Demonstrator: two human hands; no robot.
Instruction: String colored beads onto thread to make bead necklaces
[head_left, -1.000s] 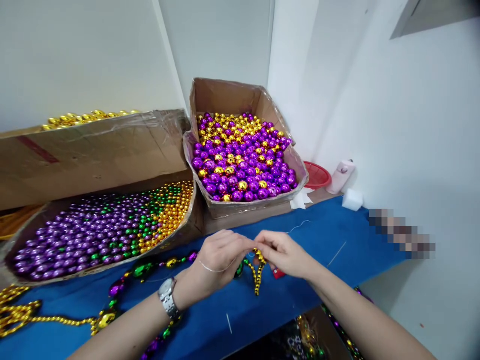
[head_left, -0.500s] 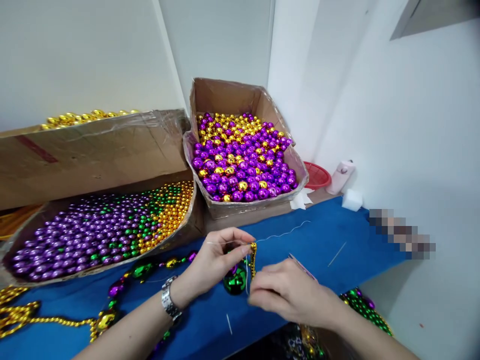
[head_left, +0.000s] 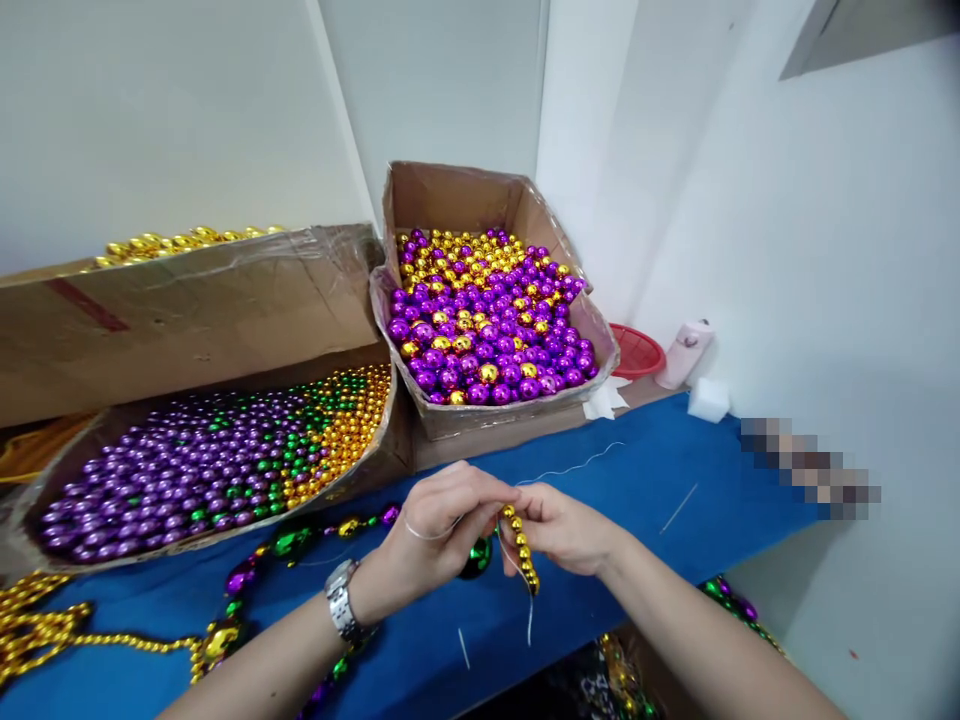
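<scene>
My left hand [head_left: 442,515], with a metal watch [head_left: 343,603] at its wrist, pinches the top of a short gold bead strand [head_left: 523,550]. My right hand [head_left: 566,530] meets it there, its fingers closed on the same strand; the exact grip is partly hidden. A thin white string [head_left: 531,620] dangles beside the gold beads, and a loop of it crosses the back of my left hand. Just behind the fingers shows a big green ball [head_left: 475,560], partly covered. To the left, a necklace of green, purple and gold beads [head_left: 289,543] lies on the blue cloth [head_left: 405,660].
A carton of small purple, green and gold beads [head_left: 187,470] stands left; a carton of larger purple and gold balls [head_left: 487,340] stands behind my hands. Farther right are a red basket [head_left: 637,352], a pink bottle [head_left: 685,355] and a white block [head_left: 708,400]. Gold bead strands [head_left: 45,625] lie far left.
My right hand has risen to my left hand's fingertips and closed on the gold strand. The strand now hangs tilted toward my right hand, and the green ball is more covered.
</scene>
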